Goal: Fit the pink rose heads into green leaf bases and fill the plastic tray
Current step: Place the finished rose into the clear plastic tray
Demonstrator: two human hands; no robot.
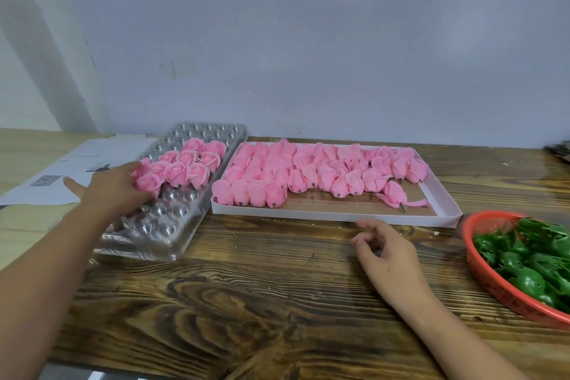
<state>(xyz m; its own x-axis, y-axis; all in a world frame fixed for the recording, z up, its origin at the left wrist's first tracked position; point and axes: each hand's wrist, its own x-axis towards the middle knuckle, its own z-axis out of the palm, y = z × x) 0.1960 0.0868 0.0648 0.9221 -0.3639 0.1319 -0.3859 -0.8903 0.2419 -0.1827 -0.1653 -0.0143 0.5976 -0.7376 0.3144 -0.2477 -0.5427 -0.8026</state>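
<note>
On the left side of the table, papers: sheets of printed paper [61,170] lie flat beside the tray, outside the job
Plastic tray: the clear plastic tray [160,225] sits left of the box; about a dozen finished roses [182,163] stand in its middle and far pockets, the very farthest row and all the near rows are bare, so by my judgement well under half is filled
Left hand: the left hand [114,191] rests on the tray's left edge, fingers curled round the nearest seated rose [148,183], probably pressing it into a pocket
White box: the white box [339,214] in the middle holds loose pink rose heads [324,170] lying on their sides, still most of the supply, with bare floor along its near right
Right hand: the right hand [385,251] hovers over the wooden table [246,302] just near of the box, fingers loosely bent, gripping nothing
Red basket: the red basket [487,274] at the right edge holds plenty of green leaf bases [524,265]
Left to do: many more fittings, I judge
</note>
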